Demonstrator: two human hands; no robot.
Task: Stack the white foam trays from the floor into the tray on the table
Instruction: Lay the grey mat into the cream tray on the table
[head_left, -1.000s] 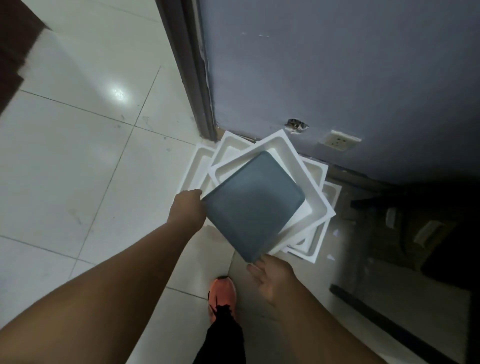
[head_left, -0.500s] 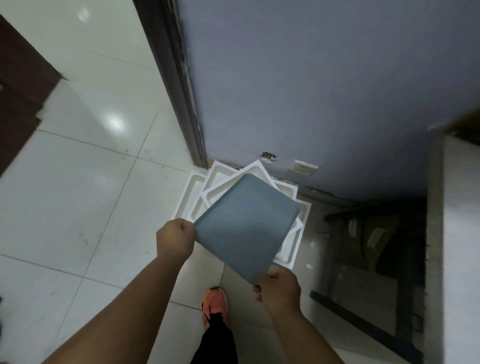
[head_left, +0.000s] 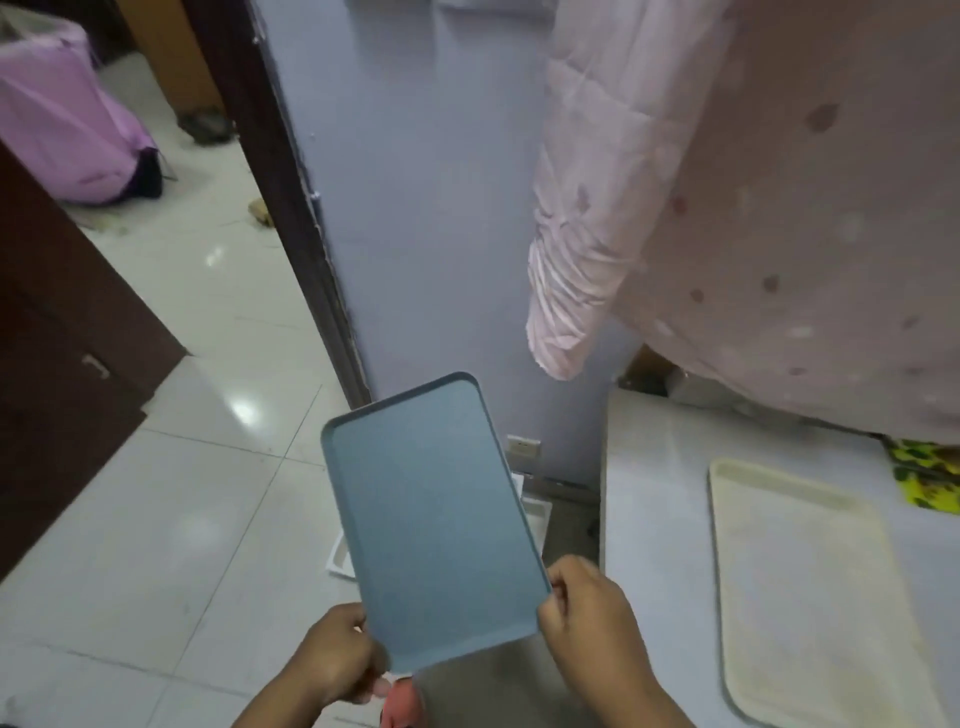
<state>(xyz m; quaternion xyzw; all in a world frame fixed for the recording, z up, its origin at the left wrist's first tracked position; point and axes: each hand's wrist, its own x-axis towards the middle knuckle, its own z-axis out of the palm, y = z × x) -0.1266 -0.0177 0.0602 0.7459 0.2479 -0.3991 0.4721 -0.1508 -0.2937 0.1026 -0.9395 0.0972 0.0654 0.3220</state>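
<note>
Gripping near corners — left hand (head_left: 332, 660), right hand (head_left: 587, 608) — blue tray (head_left: 431, 525) extends away.

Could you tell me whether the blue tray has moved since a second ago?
Yes. The blue tray has risen away from the white foam trays on the floor, held by both hands.

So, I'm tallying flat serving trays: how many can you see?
2: a blue-grey plastic tray held in both hands, and a cream rectangular tray lying on the white table. White foam trays underneath are mostly hidden.

One head view looks forward and down, close over the hands, floor (head_left: 156, 519) at 9 o'clock, counter (head_left: 660, 519) at 3 o'clock.
</note>
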